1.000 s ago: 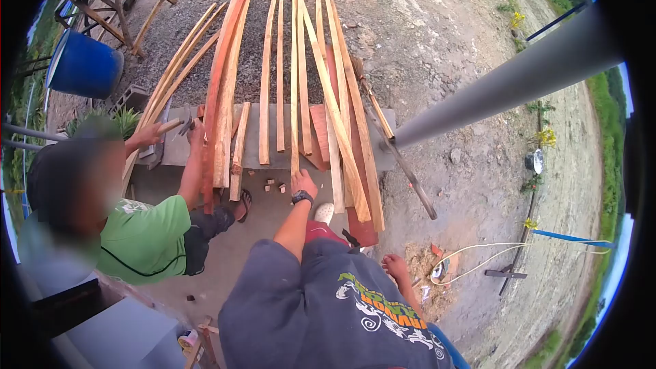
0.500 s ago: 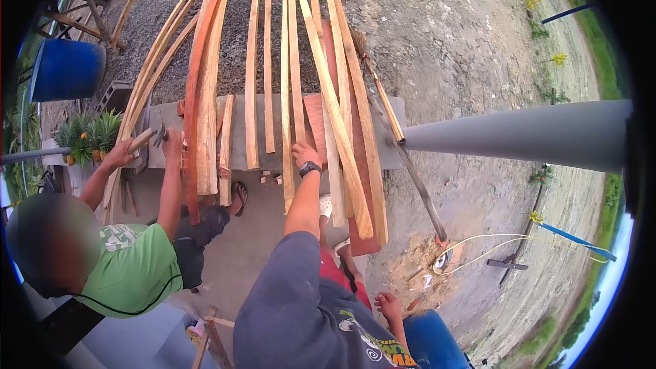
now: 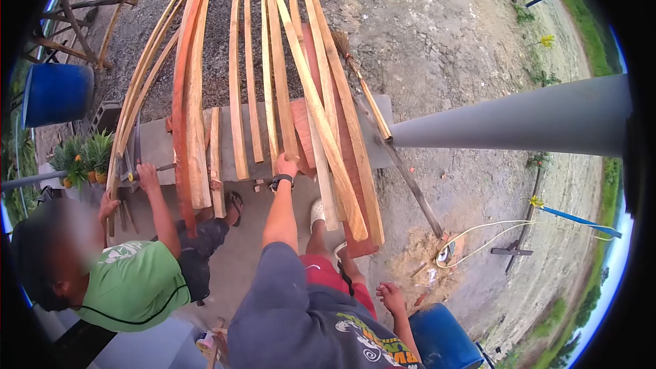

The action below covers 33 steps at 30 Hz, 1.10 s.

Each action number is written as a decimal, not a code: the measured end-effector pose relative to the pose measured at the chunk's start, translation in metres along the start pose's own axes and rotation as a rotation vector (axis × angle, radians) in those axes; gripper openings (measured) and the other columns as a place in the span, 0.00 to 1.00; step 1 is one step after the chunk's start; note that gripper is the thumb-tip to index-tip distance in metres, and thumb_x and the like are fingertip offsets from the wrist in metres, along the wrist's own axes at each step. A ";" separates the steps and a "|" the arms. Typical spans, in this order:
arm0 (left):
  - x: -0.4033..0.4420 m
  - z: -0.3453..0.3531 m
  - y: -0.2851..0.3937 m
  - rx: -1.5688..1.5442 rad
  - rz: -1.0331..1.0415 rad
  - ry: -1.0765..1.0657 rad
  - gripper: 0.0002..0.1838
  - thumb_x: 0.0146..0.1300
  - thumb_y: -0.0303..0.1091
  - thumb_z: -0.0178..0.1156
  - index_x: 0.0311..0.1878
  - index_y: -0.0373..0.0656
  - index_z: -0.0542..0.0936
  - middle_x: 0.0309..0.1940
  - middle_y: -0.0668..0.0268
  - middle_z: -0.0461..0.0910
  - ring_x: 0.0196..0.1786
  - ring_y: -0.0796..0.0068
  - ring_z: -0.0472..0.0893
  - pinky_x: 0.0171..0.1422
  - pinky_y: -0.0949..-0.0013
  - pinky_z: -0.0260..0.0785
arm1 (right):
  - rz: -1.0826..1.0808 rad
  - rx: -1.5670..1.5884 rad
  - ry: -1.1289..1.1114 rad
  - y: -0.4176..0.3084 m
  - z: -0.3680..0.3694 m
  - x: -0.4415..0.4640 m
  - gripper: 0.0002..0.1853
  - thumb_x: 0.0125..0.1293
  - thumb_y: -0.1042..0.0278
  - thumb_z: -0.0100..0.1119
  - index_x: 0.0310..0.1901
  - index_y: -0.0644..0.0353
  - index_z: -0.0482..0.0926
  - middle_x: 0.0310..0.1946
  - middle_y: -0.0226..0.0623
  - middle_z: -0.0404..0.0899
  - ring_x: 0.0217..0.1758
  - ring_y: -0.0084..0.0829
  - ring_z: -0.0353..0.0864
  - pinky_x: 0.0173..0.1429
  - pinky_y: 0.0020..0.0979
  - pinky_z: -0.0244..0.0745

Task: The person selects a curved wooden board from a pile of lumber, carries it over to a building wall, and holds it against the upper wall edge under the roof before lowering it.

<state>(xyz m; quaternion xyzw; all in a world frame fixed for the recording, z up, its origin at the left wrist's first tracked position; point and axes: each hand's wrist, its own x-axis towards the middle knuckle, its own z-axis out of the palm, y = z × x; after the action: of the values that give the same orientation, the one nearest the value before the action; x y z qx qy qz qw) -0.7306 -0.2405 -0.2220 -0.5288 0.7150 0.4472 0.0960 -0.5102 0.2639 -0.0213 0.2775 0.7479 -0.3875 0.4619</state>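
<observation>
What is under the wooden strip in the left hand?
The wooden strip in the left hand crosses a grey slab, with gravel past the slab's far edge. A reddish board shows along the strip's right side; whether it continues beneath the strip is covered.

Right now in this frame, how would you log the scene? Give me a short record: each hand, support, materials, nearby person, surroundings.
Left hand: grips the near end of a long pale wooden strip
Right hand: lowered near a blue barrel; contents unclear
Support: grey concrete slab under the wood
Other material: long reddish wooden plank, left of the gripped strip
Nearby person: person in a green shirt, at left
Surroundings: thick grey pole, at right
</observation>
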 end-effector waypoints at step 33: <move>-0.128 0.126 0.006 -0.369 0.109 -0.363 0.27 0.53 0.34 0.66 0.52 0.35 0.65 0.45 0.48 0.79 0.52 0.48 0.80 0.60 0.55 0.73 | -0.239 0.046 -0.011 -0.028 0.022 0.016 0.18 0.73 0.63 0.53 0.57 0.65 0.75 0.46 0.39 0.85 0.43 0.29 0.85 0.41 0.29 0.79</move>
<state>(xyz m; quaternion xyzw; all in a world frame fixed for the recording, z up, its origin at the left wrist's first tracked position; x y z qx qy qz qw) -0.7242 -0.0609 -0.2144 -0.4091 0.6199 0.6621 0.1003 -0.5280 0.2309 -0.0333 0.1949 0.7641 -0.4584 0.4099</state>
